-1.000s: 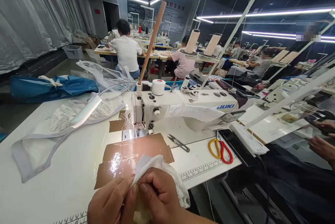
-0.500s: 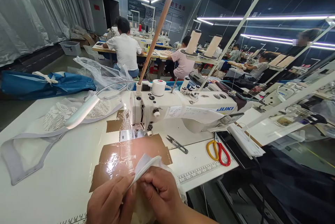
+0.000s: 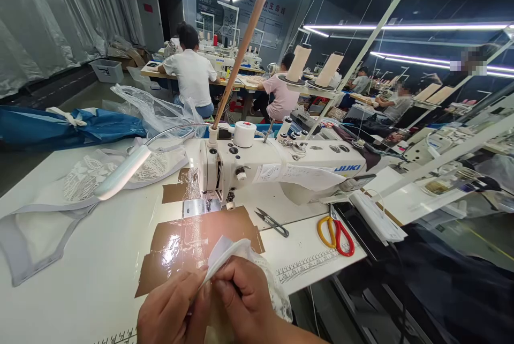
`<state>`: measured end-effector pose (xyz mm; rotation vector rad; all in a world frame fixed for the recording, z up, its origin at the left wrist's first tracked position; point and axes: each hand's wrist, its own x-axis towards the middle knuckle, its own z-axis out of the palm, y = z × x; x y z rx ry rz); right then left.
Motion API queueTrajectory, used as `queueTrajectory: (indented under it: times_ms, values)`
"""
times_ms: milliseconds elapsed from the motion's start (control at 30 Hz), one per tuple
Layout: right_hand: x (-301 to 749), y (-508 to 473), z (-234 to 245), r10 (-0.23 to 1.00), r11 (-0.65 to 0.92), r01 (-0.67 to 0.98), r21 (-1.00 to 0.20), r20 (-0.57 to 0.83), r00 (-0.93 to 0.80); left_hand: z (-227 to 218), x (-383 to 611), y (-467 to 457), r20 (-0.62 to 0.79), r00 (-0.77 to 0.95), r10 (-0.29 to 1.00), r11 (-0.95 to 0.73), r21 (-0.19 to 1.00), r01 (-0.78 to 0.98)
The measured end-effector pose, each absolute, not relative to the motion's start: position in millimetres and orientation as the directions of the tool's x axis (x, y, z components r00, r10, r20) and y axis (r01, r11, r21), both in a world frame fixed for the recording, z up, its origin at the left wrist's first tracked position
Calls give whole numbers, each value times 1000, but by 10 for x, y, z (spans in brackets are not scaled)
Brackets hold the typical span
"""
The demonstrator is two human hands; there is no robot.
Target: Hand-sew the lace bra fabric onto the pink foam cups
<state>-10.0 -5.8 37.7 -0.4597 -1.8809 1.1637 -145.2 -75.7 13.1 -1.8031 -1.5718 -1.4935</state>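
Note:
Between my hands, near the table's front edge, is a white fabric piece (image 3: 232, 251) with a folded edge and lace at its right side. My left hand (image 3: 173, 306) pinches the edge from the left. My right hand (image 3: 246, 293) grips the same edge from the right, thumb and forefinger pressed together. The fingertips of both hands nearly meet, and part of the fabric hangs hidden below them. Just beyond stands a white sewing machine (image 3: 257, 164), its needle area lit, apart from the fabric.
A pale bra with lace cups (image 3: 40, 226) lies on the left under a lamp (image 3: 122, 172). Thread snips (image 3: 273, 223) and red-and-yellow scissors (image 3: 336, 234) rest at the right. Brown tape (image 3: 180, 239) covers the tabletop before the machine. Co-workers sit at machines farther back.
Both hands keep their pinch on the fabric and have barely moved. Slightly more lace shows beside my right hand. The view has shifted a little.

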Motion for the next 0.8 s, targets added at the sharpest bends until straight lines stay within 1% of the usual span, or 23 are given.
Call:
queueTrajectory:
  times_ms: [133,200,300,433,533,600,700,767,800]
  values:
    - [-114,-56,369,669,551,-119,-826,522,-529,105,-1433,-750,850,-122,513,-369,346,863]
    - [-109,-41,360,658,549,-128,-826,521,-543,91,-1440,-746,859,-100,502,-382,324,865]
    - [-85,6,350,651,490,-127,-862,459,-605,71,-1470,-743,861,-86,501,-390,314,866]
    - [-22,68,377,668,363,-78,-928,318,-673,71,-1518,-748,872,-84,483,-380,295,877]
    - [7,70,416,666,349,-31,-937,271,-695,95,-1521,-747,866,-64,496,-369,277,887]
    - [-2,51,422,661,397,-9,-918,293,-691,110,-1498,-740,866,-58,496,-362,267,893]
    - [-52,13,389,687,462,-11,-887,366,-627,117,-1455,-727,871,-49,489,-355,250,901]
    - [-89,1,366,722,460,-30,-888,393,-569,119,-1449,-720,863,-42,503,-350,248,903]
    - [-103,3,364,739,441,-35,-897,385,-554,121,-1455,-718,859,-45,510,-347,253,903]
